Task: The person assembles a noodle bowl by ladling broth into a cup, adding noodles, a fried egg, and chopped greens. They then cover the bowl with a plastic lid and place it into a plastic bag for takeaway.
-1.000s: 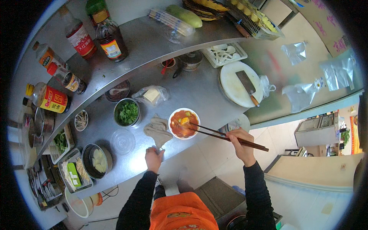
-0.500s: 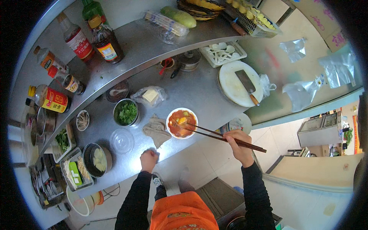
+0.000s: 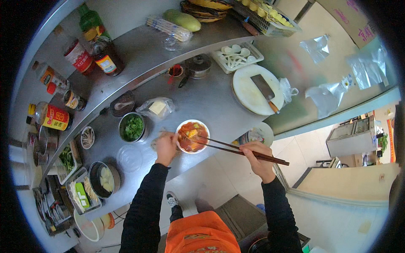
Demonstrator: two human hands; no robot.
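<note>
My right hand (image 3: pixel 256 160) is closed around a long pair of dark chopsticks (image 3: pixel 236 151). Their tips dip into a white bowl (image 3: pixel 179 146) of noodles in red broth (image 3: pixel 193 137) with yellow pieces on top. Close against the bowl's left rim is my left hand (image 3: pixel 167 148), slightly blurred; its fingers are not clear enough to show whether they grip the rim. Beneath and behind that hand lies a grey-brown cloth (image 3: pixel 155 143), mostly covered. To the left stands a metal pot of chopped green herbs (image 3: pixel 133 128), beside a clear plastic lid (image 3: pixel 129 158).
A cleaver (image 3: pixel 263 88) lies on a round white cutting board (image 3: pixel 245 95) at the right. Bottles, including a yellow-capped one (image 3: pixel 55 117), line the raised shelf. At left are a metal pot with pale slices (image 3: pixel 106 179) and a tray (image 3: pixel 84 192). A pale block in a bag (image 3: pixel 157 107) sits behind.
My left hand has moved from the counter's front edge up to the bowl's left side, over the cloth. The chopsticks stay in the bowl, held by my right hand. The whole view has shifted slightly.
</note>
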